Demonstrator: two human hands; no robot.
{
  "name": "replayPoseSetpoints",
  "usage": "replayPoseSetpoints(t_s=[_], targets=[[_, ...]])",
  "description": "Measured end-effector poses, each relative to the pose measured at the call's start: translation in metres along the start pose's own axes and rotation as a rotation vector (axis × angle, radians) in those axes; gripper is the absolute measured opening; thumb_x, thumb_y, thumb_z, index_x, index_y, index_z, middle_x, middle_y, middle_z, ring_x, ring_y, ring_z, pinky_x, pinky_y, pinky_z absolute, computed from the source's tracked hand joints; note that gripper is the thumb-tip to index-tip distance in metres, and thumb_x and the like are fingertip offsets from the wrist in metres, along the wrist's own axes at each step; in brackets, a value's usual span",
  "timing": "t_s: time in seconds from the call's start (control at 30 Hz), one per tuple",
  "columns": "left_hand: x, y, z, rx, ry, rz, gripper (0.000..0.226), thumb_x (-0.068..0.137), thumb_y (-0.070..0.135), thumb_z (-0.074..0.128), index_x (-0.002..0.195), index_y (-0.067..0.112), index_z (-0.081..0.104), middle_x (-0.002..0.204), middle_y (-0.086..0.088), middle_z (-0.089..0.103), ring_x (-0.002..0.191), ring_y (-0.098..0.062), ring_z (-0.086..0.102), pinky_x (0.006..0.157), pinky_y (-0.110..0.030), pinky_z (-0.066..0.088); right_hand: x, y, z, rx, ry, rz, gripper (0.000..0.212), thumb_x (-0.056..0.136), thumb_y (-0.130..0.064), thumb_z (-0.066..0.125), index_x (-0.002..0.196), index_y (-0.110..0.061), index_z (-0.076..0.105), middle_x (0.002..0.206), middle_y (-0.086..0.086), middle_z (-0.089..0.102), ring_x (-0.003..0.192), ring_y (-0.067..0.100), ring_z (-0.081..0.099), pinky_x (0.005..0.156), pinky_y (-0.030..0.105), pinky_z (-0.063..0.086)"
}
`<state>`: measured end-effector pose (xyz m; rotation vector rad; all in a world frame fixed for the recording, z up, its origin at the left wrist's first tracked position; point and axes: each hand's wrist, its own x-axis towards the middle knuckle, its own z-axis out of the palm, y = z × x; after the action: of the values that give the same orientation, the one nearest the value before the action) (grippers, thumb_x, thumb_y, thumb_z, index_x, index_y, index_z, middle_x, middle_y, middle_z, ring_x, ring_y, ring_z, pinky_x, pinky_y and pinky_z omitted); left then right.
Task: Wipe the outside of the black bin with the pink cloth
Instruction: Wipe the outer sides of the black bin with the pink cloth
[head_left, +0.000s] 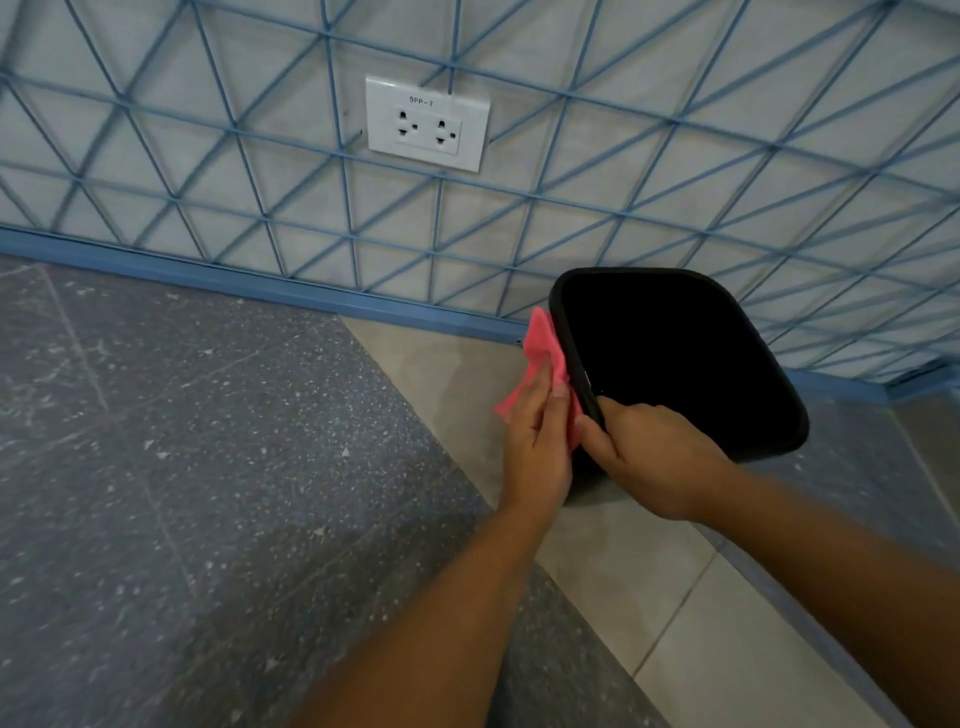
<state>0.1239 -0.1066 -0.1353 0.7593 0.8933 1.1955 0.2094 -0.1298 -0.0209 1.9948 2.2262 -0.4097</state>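
Bin-cleaning under way beside a tiled wall: the black bin (675, 358), open mouth toward the camera, stands near the skirting on a pale floor tile (691, 644), where it is steadied by the person's right hand (649, 457), whose fingers are clamped over the near rim. The left hand (540, 447) is closed on the pink cloth (545, 353) and presses it flat against the bin's outer left wall, just below the rim; the two hands sit close together, almost touching at the thumbs. Judging by the cloth's position, the wipe appears to be in its early or middle stretch: the left side is being covered, while the far side, the right side and the lower body are either out of sight or show no cloth on them, and whether any of it has been cleaned cannot be told from the dark plastic. Around the bin, a speckled grey floor (208, 441) meets the paler tiles, a blue skirting strip (260, 283) runs along the base of the wall, and a white double socket (427, 123) is set among blue-lined triangular wall tiles (675, 156).
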Motion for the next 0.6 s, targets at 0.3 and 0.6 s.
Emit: replayPoseSetpoints(t_s=[0.3,0.6], targets=[[0.032,0.014,0.010,0.146,-0.036,-0.045,0.094,0.092,0.084,0.047,0.167,0.029,0.032,0.176,0.003,0.030,0.165,-0.016,0.023,0.137,-0.048,0.017,0.005,0.001,0.004,-0.020,0.049,0.000,0.034,0.100,-0.046,0.026,0.091,-0.022,0.050,0.076,0.001,0.062,0.069,0.022,0.061,0.067,0.038,0.049],[0.020,-0.007,0.014,-0.043,0.054,0.071,0.021,0.108,0.041,0.053,0.129,0.040,0.056,0.136,0.014,0.061,0.107,0.022,0.065,0.113,-0.018,0.048,0.014,0.002,0.004,-0.008,0.079,-0.032,0.043,0.099,-0.047,0.026,0.084,-0.018,0.054,0.074,0.006,0.064,0.068,0.026,0.061,0.067,0.041,0.050]])
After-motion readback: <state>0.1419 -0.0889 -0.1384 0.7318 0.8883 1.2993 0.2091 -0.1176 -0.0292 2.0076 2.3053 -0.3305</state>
